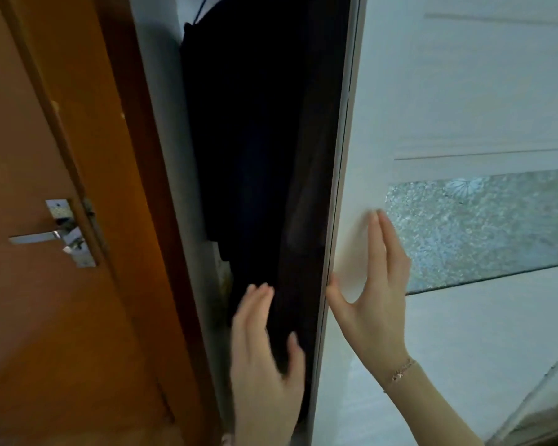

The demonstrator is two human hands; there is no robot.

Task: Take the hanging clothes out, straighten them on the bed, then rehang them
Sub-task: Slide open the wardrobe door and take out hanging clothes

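Note:
Dark clothes [255,140] hang inside a narrow wardrobe opening in the middle of the view, with a hanger hook just visible at the top. My left hand [264,358] is open in front of the lower part of the dark fabric, fingers spread, holding nothing. My right hand [372,294] lies flat against the white sliding wardrobe door [432,91], its thumb at the door's left edge. A thin bracelet sits on my right wrist. The wardrobe's interior is dark, so single garments are hard to tell apart.
An orange-brown wooden room door [45,156] with a metal lever handle [36,237] stands close on the left. The sliding door carries a frosted patterned glass panel [480,226]. A grey wardrobe frame [174,172] borders the opening's left side.

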